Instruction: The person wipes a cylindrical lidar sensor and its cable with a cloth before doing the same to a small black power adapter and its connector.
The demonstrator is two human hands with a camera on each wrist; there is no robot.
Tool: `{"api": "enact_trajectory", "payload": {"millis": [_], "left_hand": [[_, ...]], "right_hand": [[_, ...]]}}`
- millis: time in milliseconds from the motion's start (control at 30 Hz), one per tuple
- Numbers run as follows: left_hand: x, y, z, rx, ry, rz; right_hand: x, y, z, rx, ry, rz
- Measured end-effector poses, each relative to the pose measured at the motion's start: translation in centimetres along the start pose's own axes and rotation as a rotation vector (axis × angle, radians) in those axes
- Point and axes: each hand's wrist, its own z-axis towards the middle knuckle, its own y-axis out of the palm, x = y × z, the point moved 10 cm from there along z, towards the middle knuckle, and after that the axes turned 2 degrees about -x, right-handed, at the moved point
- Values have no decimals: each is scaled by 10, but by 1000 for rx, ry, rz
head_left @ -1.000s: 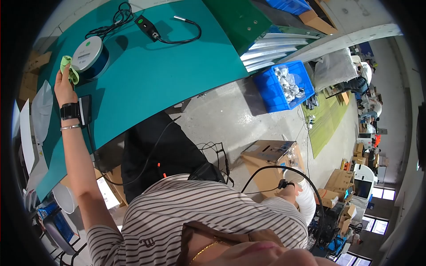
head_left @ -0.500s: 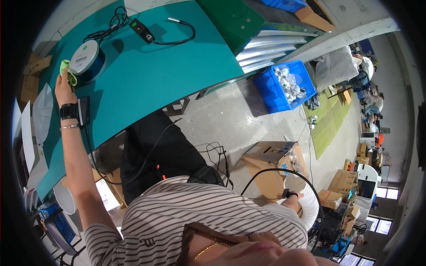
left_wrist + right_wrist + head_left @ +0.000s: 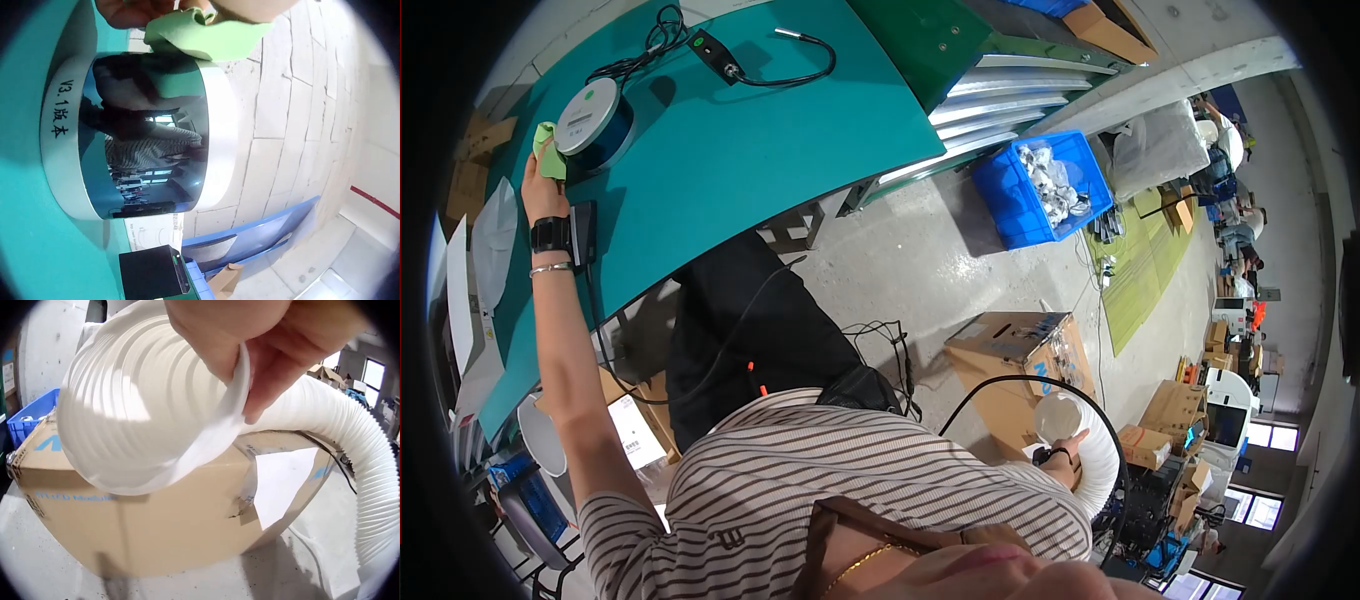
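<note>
My left hand (image 3: 547, 196) pinches a light green cloth (image 3: 550, 158) beside a round drum (image 3: 594, 122) on the teal table (image 3: 730, 180). In the left wrist view the cloth (image 3: 200, 39) is bunched between fingers and thumb at the drum's edge; the drum's glossy dark side (image 3: 150, 140) has a white rim at each end. My right hand (image 3: 1062, 462) is low by my side at a white ribbed hose (image 3: 1098, 455). In the right wrist view that hand (image 3: 262, 344) pinches the rim of the hose's open mouth (image 3: 137, 394), above a cardboard box (image 3: 156, 531).
A black device (image 3: 714, 56) with a bendable stem and a coiled cable lie at the table's far side. A blue crate (image 3: 1025, 190) with wrapped items stands on the floor. A black cable loops across my lap. People are in the far background.
The hose mouth has turned into view beside my right hand. The green cloth in my left hand hangs in a different fold. The whole head view has shifted slightly.
</note>
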Motion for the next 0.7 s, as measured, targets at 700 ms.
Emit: {"api": "enact_trajectory", "payload": {"millis": [700], "left_hand": [[4,6,-8,39,-62,-25]], "right_hand": [[8,4,2,-6,161,39]]}}
